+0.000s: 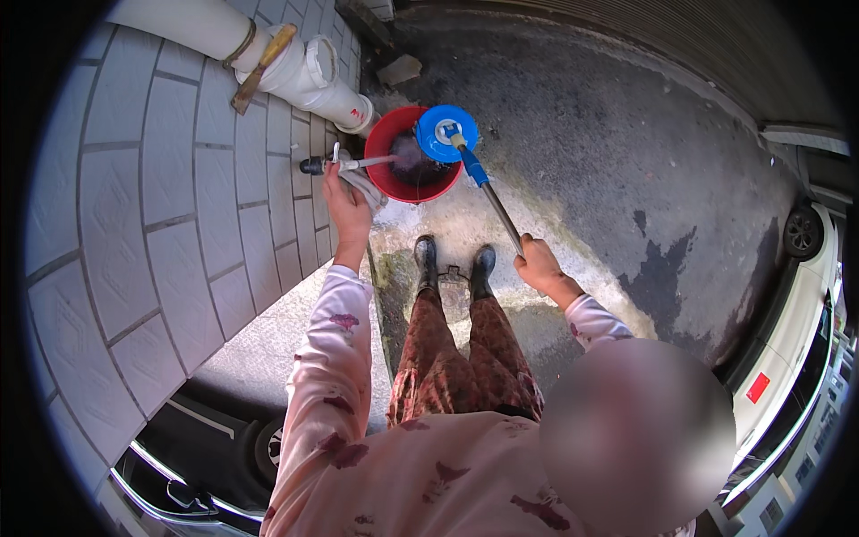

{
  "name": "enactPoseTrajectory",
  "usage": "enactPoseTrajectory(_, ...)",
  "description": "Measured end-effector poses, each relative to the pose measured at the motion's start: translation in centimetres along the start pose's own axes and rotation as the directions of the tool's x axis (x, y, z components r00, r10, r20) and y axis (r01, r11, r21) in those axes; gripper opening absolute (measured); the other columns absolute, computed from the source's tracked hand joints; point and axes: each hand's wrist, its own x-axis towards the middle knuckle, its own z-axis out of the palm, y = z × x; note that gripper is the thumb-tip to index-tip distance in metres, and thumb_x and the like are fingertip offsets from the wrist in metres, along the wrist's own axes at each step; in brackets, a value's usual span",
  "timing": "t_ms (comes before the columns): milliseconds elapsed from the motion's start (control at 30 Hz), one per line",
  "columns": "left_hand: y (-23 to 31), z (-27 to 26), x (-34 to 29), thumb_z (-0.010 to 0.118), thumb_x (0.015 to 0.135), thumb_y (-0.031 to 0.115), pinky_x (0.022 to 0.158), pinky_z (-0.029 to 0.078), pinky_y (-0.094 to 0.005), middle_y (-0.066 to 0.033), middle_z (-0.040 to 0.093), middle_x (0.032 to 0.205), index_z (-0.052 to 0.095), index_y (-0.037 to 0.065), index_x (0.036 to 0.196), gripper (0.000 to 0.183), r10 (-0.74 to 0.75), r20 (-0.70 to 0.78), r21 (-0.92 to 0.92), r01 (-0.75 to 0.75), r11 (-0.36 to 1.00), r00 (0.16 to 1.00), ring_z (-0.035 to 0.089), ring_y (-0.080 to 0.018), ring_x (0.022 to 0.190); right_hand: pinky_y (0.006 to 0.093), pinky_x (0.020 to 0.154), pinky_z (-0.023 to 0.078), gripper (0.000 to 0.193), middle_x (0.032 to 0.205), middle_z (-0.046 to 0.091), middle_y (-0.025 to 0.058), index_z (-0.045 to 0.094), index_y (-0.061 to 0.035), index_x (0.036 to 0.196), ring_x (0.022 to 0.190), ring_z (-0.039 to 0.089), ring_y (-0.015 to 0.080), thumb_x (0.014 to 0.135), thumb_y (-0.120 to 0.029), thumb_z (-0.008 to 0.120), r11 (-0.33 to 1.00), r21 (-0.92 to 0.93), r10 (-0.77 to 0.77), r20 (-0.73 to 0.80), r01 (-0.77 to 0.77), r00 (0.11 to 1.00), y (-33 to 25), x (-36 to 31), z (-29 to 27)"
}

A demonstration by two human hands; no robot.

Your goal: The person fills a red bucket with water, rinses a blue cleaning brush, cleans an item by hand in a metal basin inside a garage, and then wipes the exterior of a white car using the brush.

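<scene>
My left hand (347, 208) reaches to a tap (315, 165) on the tiled wall, its fingers closed at the tap's white handle. A pale stream runs from the tap into a red bucket (376, 161) on the ground, which holds dark water. Below the spout, next to my left hand, hangs something greyish-white like a cloth (365, 190). My right hand (537, 264) is wrapped round the pole of a flat mop (501, 213). The mop's round blue head (436, 116) is over the bucket's right side, partly covering its opening; its underside is hidden.
A thick white pipe (300, 80) runs along the wall, with a wooden-handled tool (266, 67) lodged on it. A stone block (399, 70) lies behind the bucket. A dark car (206, 447) stands at lower left, a white car (787, 313) at right. Wet patches (658, 273) mark the ground.
</scene>
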Motion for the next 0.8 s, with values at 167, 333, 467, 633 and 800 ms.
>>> enactPoseTrajectory(167, 0.8, 0.1, 0.0, 0.044, 0.064, -0.011, 0.098, 0.025, -0.0364, -0.0186, 0.035, 0.124, 0.037, 0.002, 0.117, 0.055, -0.004, 0.035, -0.025, 0.005, 1.000, 0.999, 0.033, -0.0344, 0.116, 0.0443, 0.061, 0.046, 0.023, 0.067, 0.055, 0.0265, 0.044, 0.0082, 0.083, 0.067, 0.055, 0.0407, 0.067, -0.007, 0.049, 0.997, -0.070, 0.017, -0.023, -0.018, 1.000, 3.5, 4.2, 4.1)
enactPoseTrajectory(333, 0.5, 0.2, -0.2, 0.044, 0.064, -0.011, 0.097, 0.026, -0.0360, -0.0181, 0.034, 0.126, 0.036, 0.002, 0.118, 0.056, -0.028, 0.046, -0.024, 0.029, 0.999, 0.999, 0.033, -0.0346, 0.116, 0.0431, 0.063, 0.047, 0.028, 0.071, 0.057, 0.0238, 0.043, 0.0083, 0.090, 0.070, 0.056, 0.0381, 0.070, -0.011, 0.049, 0.993, -0.101, 0.062, -0.012, -0.063, 0.998, 6.8, 6.7, 9.4)
enactPoseTrajectory(467, 0.5, 0.1, -0.5, 0.044, 0.064, -0.011, 0.097, 0.026, -0.0365, -0.0186, 0.033, 0.127, 0.035, 0.001, 0.119, 0.057, -0.040, 0.052, 0.007, 0.039, 0.999, 0.998, 0.033, -0.0353, 0.116, 0.0426, 0.062, 0.047, 0.026, 0.074, 0.057, 0.0243, 0.043, 0.0052, 0.091, 0.072, 0.056, 0.0389, 0.072, -0.012, 0.049, 0.948, 0.079, 0.307, 0.014, -0.307, 0.952, 8.8, 5.5, 12.3)
enactPoseTrajectory(633, 0.8, 0.8, -0.6, 0.044, 0.064, -0.011, 0.098, 0.025, -0.0382, -0.0210, 0.029, 0.129, 0.035, 0.001, 0.118, 0.056, 0.046, 0.066, 0.108, -0.053, 0.993, 0.997, 0.027, -0.0370, 0.119, 0.0404, 0.059, 0.048, 0.021, 0.068, 0.058, 0.0208, 0.046, 0.0018, 0.081, 0.068, 0.058, 0.0365, 0.070, -0.014, 0.056, 0.911, 0.257, 0.319, 0.058, -0.323, 0.946, 9.0, 6.7, 13.4)
enactPoseTrajectory(800, 1.6, 1.8, -0.2, 0.045, 0.064, -0.009, 0.099, 0.024, -0.0377, -0.0210, 0.022, 0.133, 0.035, -0.001, 0.119, 0.057, 0.059, 0.084, 0.185, -0.073, 0.980, 0.995, 0.022, -0.0367, 0.123, 0.0357, 0.058, 0.048, 0.022, 0.068, 0.058, 0.0158, 0.049, -0.0003, 0.080, 0.064, 0.059, 0.0282, 0.067, -0.016, 0.058, 0.842, 0.299, 0.401, 0.210, -0.449, 0.892, 11.0, 7.2, 15.9)
